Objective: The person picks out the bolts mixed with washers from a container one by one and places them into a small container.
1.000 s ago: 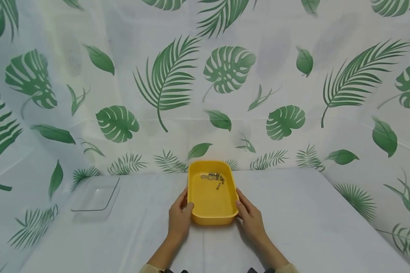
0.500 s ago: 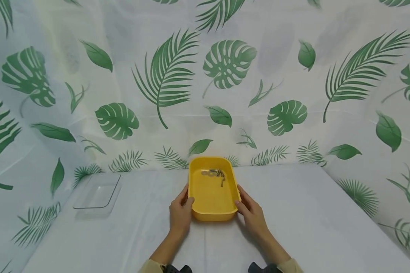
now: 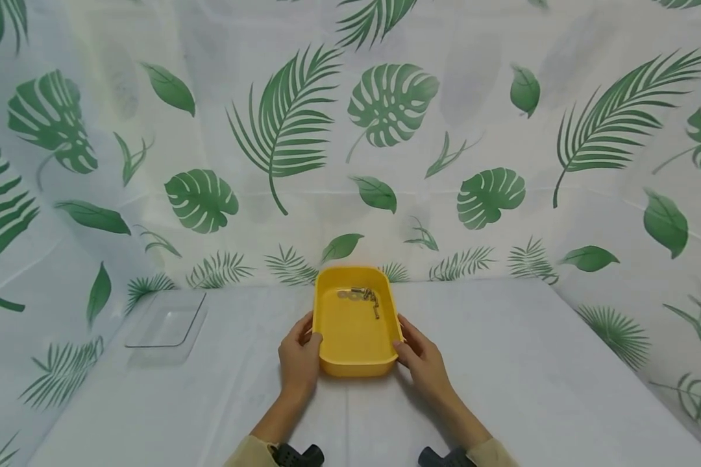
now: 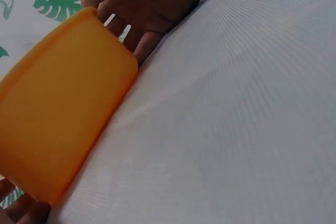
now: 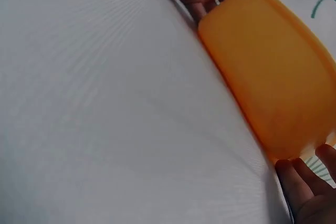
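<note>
A yellow plastic tray sits on the white-covered table, held at both sides. My left hand grips its left wall, thumb at the rim and fingers against the outside. On the opposite wall, my right hand holds it the same way. Inside, toward the far end, lie several small metal bolts and a few pale, flat rings like washers. Both wrist views show the tray's outer near wall, with fingertips touching the lower edge of its side.
A clear, glass-like rectangular dish stands at the table's back left. Behind the white tabletop rises a leaf-printed cloth backdrop, which also covers both sides.
The tray has shifted slightly left with both hands on it. Between the two earlier frames, the loose bolts inside moved, the lowest one coming closer to the others. The head view tilted slightly.
</note>
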{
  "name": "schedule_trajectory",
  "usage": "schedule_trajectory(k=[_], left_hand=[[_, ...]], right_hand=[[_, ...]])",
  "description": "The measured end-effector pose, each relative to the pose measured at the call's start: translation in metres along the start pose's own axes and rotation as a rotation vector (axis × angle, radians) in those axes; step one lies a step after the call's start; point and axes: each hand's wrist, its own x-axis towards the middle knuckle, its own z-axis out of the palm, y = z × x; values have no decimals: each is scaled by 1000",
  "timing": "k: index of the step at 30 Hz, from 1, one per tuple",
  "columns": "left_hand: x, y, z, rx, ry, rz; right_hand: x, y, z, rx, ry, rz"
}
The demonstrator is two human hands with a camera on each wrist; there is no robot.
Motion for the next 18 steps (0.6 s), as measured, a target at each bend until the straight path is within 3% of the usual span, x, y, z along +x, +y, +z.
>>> schedule_trajectory(k=[3, 5, 10, 13, 15, 18], left_hand=[[-1, 3, -4, 34, 2, -6], [-1, 4, -8, 92, 30, 27], [8, 19, -17, 233, 64, 261], [16, 39, -16, 257, -11, 314], [21, 53, -13, 270, -92, 281], [32, 69, -5, 303, -257, 176]], right_hand=[[-2, 0, 3, 32, 10, 18], [-2, 1, 5, 33, 8, 32], [-3, 5, 8, 4, 23, 31], [-3, 6, 7, -5, 30, 17], [-2, 5, 7, -5, 30, 14], [0, 4, 6, -17, 31, 13]])
